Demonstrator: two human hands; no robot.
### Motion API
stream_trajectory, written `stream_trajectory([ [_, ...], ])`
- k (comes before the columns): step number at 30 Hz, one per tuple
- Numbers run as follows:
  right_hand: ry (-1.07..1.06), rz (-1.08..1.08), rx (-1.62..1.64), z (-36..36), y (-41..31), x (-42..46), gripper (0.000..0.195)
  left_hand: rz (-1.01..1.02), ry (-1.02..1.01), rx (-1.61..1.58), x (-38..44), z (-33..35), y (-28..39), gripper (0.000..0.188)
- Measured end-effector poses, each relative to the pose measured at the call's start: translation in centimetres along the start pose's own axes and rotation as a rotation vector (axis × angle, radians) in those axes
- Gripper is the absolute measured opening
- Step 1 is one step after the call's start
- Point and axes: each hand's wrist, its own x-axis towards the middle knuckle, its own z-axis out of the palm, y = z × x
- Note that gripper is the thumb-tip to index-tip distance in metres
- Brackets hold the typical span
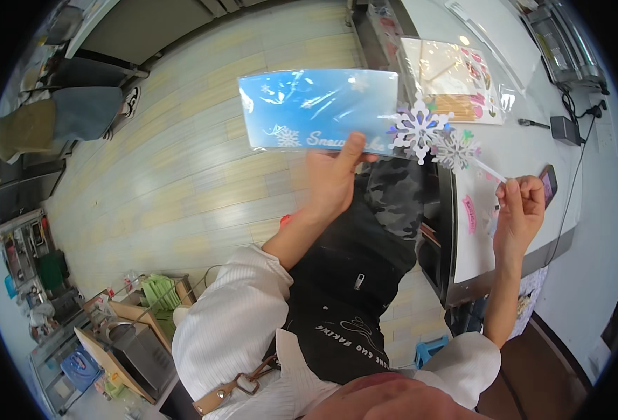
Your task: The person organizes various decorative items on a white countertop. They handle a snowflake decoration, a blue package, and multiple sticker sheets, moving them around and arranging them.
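Note:
My left hand (335,173) grips the lower edge of a blue snowflake-printed card (319,107) in a clear plastic sleeve, with the thumb on its front. To the right, my right hand (519,202) pinches a thin white stick (490,170) that leads up to a silvery snowflake decoration (456,151). A white snowflake decoration (420,130) adjoins the silvery one, at the card's lower right corner; whether they touch the card I cannot tell. Behind them, a clear plastic packet (448,73) with printed pieces and thin wooden sticks lies on the white counter (482,254).
On the counter are a phone (549,185), partly behind my right hand, a pink cutout (469,214), and a black power adapter (566,130) with cables. A metal appliance (566,47) stands at the back. Another person (62,121) stands at far left. A blue stool (429,350) is below.

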Motion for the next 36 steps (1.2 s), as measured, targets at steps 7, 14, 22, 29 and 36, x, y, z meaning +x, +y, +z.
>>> stream_trajectory([
  [7, 0.031, 0.051, -0.083, -0.5, 0.5, 0.0, 0.016, 0.049, 0.036, 0.066, 0.3, -1.7, -1.4, 0.028],
  [14, -0.115, 0.168, 0.027, -0.3, -0.2, 0.0, 0.016, 0.085, -0.017, 0.009, 0.7, -0.2, -1.0, 0.03],
  [22, -0.303, 0.206, -0.192, -1.4, -1.0, -0.7, 0.015, 0.109, -0.007, 0.085, 0.7, -0.1, -1.0, 0.027],
  [29, -0.273, 0.306, -0.242, -2.7, -1.2, -1.0, 0.016, 0.075, 0.021, 0.08, 0.8, 0.3, -1.4, 0.027],
  [36, -0.231, 0.194, -0.295, -5.6, -2.1, -1.1, 0.013, 0.111, 0.061, 0.08, 1.7, -0.1, -1.2, 0.023],
])
